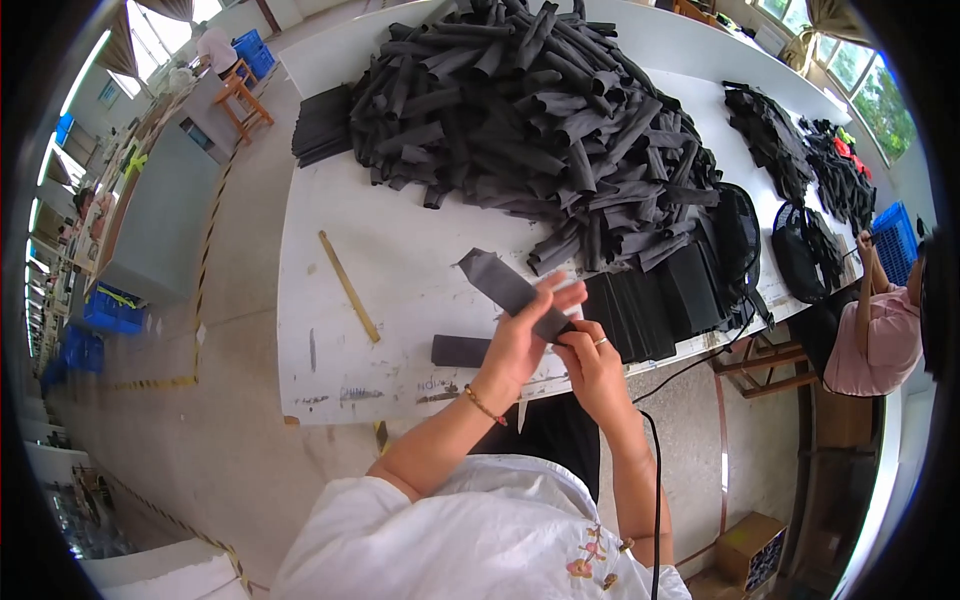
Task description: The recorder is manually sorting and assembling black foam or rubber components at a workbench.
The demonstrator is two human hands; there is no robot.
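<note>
My left hand point(525, 335) and my right hand point(588, 358) both hold one dark grey fabric strip point(500, 283) above the near edge of the white table point(400, 250). The strip slants up to the left, and its lower end is pinched between my fingers. My left wrist wears a bead bracelet, and a ring sits on a right finger. A small black rectangular piece point(460, 350) lies flat on the table just left of my left hand. Flat black pieces are stacked point(655, 305) right beside my right hand.
A big heap of rolled black fabric pieces point(540, 120) fills the table's middle. A wooden ruler point(348, 285) lies left of it. Flat black sheets point(322, 125) sit at the far left edge. A person in pink point(880, 330) works at the right, near more black items point(800, 150). A black cable point(655, 470) hangs down.
</note>
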